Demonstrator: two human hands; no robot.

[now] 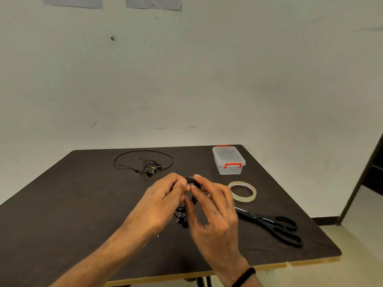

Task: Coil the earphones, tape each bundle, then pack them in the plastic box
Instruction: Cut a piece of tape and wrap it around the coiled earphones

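Between the fingertips of both hands, above the middle of the dark table (83, 204), sits a coiled bundle of black earphones (191, 181). The left hand (163, 201) pinches the coil's top between thumb and curled forefinger. The right hand (215, 210) meets it from the other side, its forefinger and thumb closed on the same coil, while its remaining fingers spread loosely downward. Below the pinching fingers, loose cable and the earbuds (182, 221) hang towards the table; whether they touch it I cannot tell. A black band (244, 276) circles the right wrist.

Beyond the left hand's fingers, well apart, a second pair of earphones (145, 162) lies uncoiled on the table, its cable in a wide loop with the buds tangled inside. Just beyond the right hand's knuckles lies a roll of clear tape (243, 191), flat on the table. Farther past it, near the table's far edge, stands the clear plastic box (229, 162), its lid on and its red clasps down. Right of the right hand, near it, black scissors (273, 226) lie with blades pointing towards the fingers and handles away.
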